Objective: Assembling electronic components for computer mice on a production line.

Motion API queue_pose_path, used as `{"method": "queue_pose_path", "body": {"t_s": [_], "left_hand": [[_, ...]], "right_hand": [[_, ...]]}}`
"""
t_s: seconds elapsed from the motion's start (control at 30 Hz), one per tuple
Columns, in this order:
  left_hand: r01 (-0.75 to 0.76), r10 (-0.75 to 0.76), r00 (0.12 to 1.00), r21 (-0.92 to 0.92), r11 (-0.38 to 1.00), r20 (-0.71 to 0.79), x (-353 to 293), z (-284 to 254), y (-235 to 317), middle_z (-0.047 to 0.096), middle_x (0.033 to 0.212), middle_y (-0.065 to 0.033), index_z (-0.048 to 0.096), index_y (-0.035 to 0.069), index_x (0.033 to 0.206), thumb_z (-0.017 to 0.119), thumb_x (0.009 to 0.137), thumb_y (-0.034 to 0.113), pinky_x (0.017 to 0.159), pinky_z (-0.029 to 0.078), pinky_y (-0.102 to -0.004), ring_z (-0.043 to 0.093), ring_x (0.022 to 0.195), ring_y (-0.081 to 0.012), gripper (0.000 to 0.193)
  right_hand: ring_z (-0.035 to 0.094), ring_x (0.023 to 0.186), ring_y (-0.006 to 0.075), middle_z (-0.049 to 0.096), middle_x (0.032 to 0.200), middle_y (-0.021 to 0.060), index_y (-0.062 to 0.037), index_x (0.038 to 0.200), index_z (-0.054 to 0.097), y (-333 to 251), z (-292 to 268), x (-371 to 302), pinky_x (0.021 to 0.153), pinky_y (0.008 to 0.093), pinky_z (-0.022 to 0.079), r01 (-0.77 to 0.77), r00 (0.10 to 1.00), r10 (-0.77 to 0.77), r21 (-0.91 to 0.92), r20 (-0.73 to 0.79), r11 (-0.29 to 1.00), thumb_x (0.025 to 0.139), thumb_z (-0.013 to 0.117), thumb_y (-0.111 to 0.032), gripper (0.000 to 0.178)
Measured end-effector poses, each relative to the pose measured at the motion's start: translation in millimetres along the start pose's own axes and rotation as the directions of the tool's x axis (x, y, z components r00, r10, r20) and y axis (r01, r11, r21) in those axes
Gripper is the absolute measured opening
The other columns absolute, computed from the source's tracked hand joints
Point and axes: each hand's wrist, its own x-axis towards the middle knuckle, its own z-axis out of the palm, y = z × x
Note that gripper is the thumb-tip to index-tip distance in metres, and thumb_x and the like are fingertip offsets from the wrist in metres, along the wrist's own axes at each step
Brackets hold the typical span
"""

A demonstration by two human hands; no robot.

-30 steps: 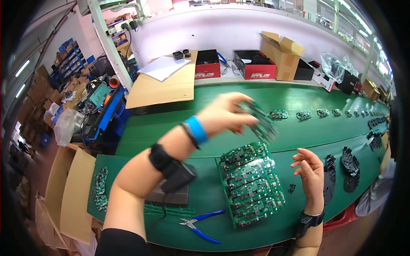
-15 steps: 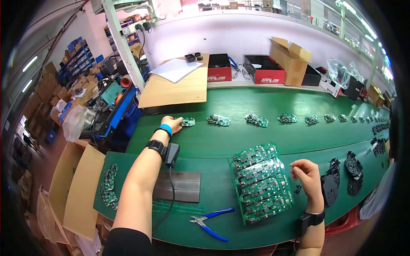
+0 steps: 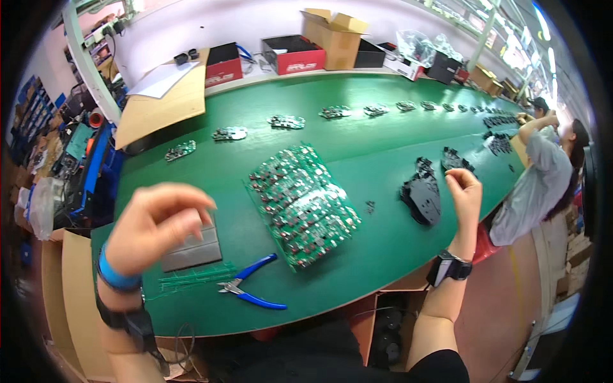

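Sitting below the green table's (image 3: 345, 284) edge, a carton (image 3: 368, 327) holds dark round parts (image 3: 387, 343). The left hand (image 3: 163, 222) hovers empty, fingers bent, thumb apart. The circuit-board panel (image 3: 303, 205) lies between both hands. The right hand (image 3: 466, 191) curls beside black shells (image 3: 421, 196); whether it grips one, I cannot tell. Beyond, red-sided boxes (image 3: 299, 62) stand open, dark inside.

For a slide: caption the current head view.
A green circuit-board panel lies between the open left hand and the right hand beside black parts.
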Motion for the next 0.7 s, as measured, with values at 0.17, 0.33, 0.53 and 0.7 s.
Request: {"method": "queue_pose_path", "body": {"t_s": [0.17, 0.33, 0.53, 0.7], "left_hand": [[-0.053, 0.032, 0.957, 0.064, 0.997, 0.288, -37.4, 81.3, -19.0, 0.064, 0.089, -0.0074, 0.061, -0.001, 0.102, 0.063, 0.082, 0.012, 0.071, 0.048, -0.0251, 0.06, 0.081, -0.0117, 0.023], [0.003, 0.103, 0.921, -0.27, 0.963, 0.376, -39.2, 156.1, -59.5, 0.063, 0.089, -0.0068, 0.06, 0.0, 0.103, 0.059, 0.086, 0.015, 0.072, 0.048, -0.0255, 0.059, 0.082, -0.0114, 0.023], [0.392, -0.058, 0.873, -0.626, 0.675, 0.484, -12.0, 223.4, -74.6, 0.058, 0.104, -0.0073, 0.047, 0.001, 0.122, 0.053, 0.091, 0.023, 0.07, 0.05, -0.0248, 0.058, 0.085, -0.0123, 0.039], [0.506, 0.013, 0.841, -0.794, 0.337, 0.541, 1.7, 244.5, -89.1, 0.056, 0.109, -0.0071, 0.04, 0.003, 0.126, 0.056, 0.089, 0.023, 0.067, 0.053, -0.0245, 0.059, 0.092, -0.0161, 0.045]], "right_hand": [[0.054, 0.103, 0.0336, 0.058, 0.109, 0.0181, -0.0003, 0.109, 0.057, 5.0, 11.7, -36.1, 0.09, 0.039, 0.041, 0.191, 0.975, -0.105, -0.494, 0.196, 0.848, 0.057, 0.079, -0.022, 0.06], [0.05, 0.11, 0.0327, 0.054, 0.117, 0.0191, -0.0014, 0.121, 0.049, 7.1, 24.9, -36.9, 0.094, 0.041, 0.038, 0.1, 0.96, 0.051, -0.504, 0.277, 0.858, 0.059, 0.077, -0.022, 0.072], [0.052, 0.099, 0.0141, 0.058, 0.106, 0.0062, 0.002, 0.116, 0.052, -45.3, 15.4, -70.2, 0.09, 0.0288, 0.039, -0.299, 0.88, 0.089, 0.4, 0.467, 0.866, 0.069, 0.066, -0.022, 0.054], [0.047, 0.116, 0.0215, 0.051, 0.123, 0.0127, 0.0024, 0.129, 0.038, -97.4, 45.8, -145.9, 0.098, 0.0337, 0.035, -0.634, 0.572, -0.217, 0.594, 0.791, 0.495, 0.072, 0.07, -0.028, 0.072]]}}
